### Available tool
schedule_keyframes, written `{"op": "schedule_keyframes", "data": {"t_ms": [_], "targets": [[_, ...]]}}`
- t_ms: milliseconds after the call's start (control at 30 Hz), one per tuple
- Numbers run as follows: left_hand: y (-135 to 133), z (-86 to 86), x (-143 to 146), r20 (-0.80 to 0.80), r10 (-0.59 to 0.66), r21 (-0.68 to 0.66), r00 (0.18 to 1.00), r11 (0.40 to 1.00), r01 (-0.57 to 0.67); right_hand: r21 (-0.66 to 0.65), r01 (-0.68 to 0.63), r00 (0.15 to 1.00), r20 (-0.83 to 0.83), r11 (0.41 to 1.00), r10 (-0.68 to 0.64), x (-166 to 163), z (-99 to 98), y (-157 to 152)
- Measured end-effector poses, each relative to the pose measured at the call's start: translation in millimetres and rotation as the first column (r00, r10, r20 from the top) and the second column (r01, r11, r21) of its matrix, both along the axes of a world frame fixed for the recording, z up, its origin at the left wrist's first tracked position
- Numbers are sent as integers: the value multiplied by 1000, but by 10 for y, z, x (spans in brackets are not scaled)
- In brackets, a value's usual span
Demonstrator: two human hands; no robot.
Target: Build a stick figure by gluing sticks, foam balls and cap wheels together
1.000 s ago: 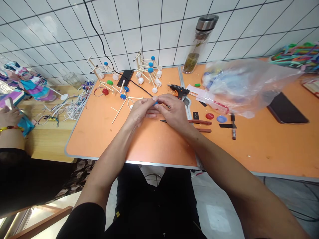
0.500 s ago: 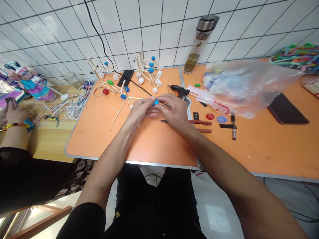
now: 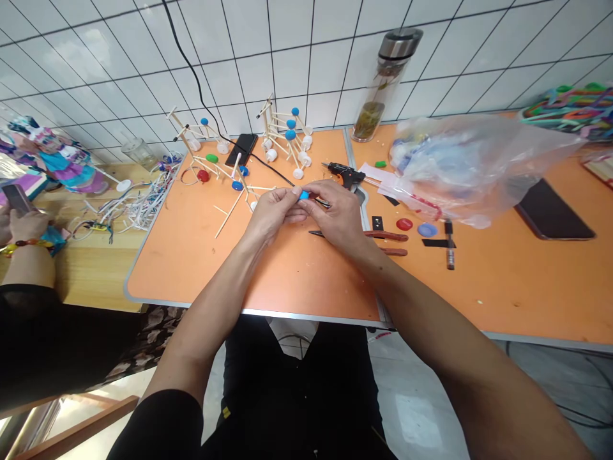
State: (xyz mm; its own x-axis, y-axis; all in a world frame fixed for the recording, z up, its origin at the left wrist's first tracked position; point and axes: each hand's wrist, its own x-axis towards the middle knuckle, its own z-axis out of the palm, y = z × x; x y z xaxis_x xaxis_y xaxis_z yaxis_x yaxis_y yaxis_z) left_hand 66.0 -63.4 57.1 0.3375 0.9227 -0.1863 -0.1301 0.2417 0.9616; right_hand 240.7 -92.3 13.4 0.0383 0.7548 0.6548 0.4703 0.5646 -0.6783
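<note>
A small blue piece (image 3: 304, 195) is pinched between the fingertips of my left hand (image 3: 275, 207) and my right hand (image 3: 338, 209), above the orange table (image 3: 287, 281). Its exact kind is hidden by the fingers. Just beyond my left hand lies a stick model (image 3: 244, 185) with blue discs and a white disc. Pliers (image 3: 387, 236) with red-brown handles lie partly under my right hand. Past that hand rests a black glue gun (image 3: 345, 174), its cable running toward the wall.
Stick models with blue and white discs (image 3: 290, 135) stand at the back. A tea bottle (image 3: 385, 83), a plastic bag (image 3: 450, 166), a phone (image 3: 555, 209), a red disc (image 3: 404, 224) and a blue disc (image 3: 427, 230) are to the right. At left, another person's hand (image 3: 26, 223) holds a phone.
Both my hands still pinch the blue piece, which has shifted very slightly up and right. The other person's phone at left has tilted and moved a little.
</note>
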Motion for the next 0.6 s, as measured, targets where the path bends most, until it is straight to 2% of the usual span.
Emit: {"op": "schedule_keyframes", "data": {"t_ms": [100,267,433,600], "targets": [[5,-18,-3,20,16,-2,1000,1000,-16,7,-8,1000,16,1000,8,1,2,0],[56,-62,-16,79,-12,-138,997,990,23,56,12,1000,-21,998,-10,2,14,13],[71,-131,-22,151,-58,-115,987,990,76,55,9,1000,20,998,-10,-3,-2,9],[27,-106,10,135,-46,-151,990,986,66,31,33,998,43,999,-35,-19,9,-7]]}}
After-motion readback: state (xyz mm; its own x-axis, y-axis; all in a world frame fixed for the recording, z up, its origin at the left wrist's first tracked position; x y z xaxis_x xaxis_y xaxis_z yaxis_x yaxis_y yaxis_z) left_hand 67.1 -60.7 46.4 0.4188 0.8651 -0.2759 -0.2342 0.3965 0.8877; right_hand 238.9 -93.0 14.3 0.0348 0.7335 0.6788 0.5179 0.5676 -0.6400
